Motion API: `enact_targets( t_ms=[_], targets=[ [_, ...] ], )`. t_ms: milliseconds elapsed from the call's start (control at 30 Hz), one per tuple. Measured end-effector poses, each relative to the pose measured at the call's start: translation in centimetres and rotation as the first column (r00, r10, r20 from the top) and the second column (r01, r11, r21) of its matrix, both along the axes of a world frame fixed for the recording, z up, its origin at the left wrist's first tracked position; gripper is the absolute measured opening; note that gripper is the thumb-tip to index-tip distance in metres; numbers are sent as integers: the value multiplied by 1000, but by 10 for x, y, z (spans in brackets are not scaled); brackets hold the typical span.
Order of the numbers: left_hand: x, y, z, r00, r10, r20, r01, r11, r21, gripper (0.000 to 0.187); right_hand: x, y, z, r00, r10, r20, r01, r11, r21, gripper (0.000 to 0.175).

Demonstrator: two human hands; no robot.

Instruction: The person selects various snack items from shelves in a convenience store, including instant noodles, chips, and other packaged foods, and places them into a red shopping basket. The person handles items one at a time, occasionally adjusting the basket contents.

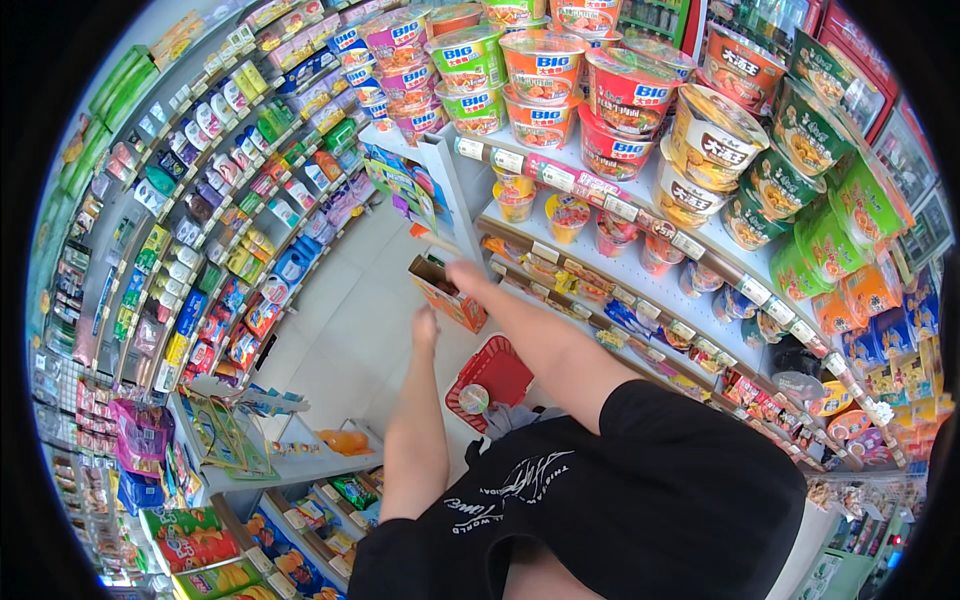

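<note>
My right hand [466,276] is over the right rim of an open-topped orange cardboard carton [459,306], which stands low near the end of the noodle shelf. Whether the fingers grip anything is hidden by the angle and blur. Just left of the carton's lower side is my left hand [425,328], blurred, its fingers partly curled; no held thing shows. Nearer my body, a red plastic basket [495,360] holds a round lidded tub [474,398], with grey cloth beside it. Stacked instant noodle bowls [544,67] line the upper shelf at the right.
Shelves of bottles and packets [225,172] curve along the left. Pale floor tiles [341,300] lie between them and the noodle shelf [555,176]. A low snack shelf [307,517] with crisp packs stands at lower left. A display board [409,184] fronts the shelf end.
</note>
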State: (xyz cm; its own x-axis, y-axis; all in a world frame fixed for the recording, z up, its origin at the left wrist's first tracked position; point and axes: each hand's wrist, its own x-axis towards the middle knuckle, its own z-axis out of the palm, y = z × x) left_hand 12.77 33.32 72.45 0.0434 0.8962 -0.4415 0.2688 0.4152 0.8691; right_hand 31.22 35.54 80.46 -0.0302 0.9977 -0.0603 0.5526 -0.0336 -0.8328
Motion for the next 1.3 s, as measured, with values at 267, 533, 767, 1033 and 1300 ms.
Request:
enact_targets(
  t_ms=[267,533,767,1033,1300],
  targets=[
    [63,161,257,990,-20,-139,104,775,624,38,75,89,265,882,-257,-396,437,761,480,37],
    [156,153,426,969,-95,230,-67,791,608,45,180,146,381,874,-228,-429,484,494,723,44],
    [178,214,462,992,-125,8,82,695,714,38,192,153,428,823,-492,-284,557,795,239,48],
    [243,232,455,999,-46,3,25,599,800,39,230,137,447,914,-403,44,369,871,323,56],
    [245,255,449,999,-48,3,29,649,760,41,197,99,462,925,-378,-47,379,902,208,48]
  ],
)
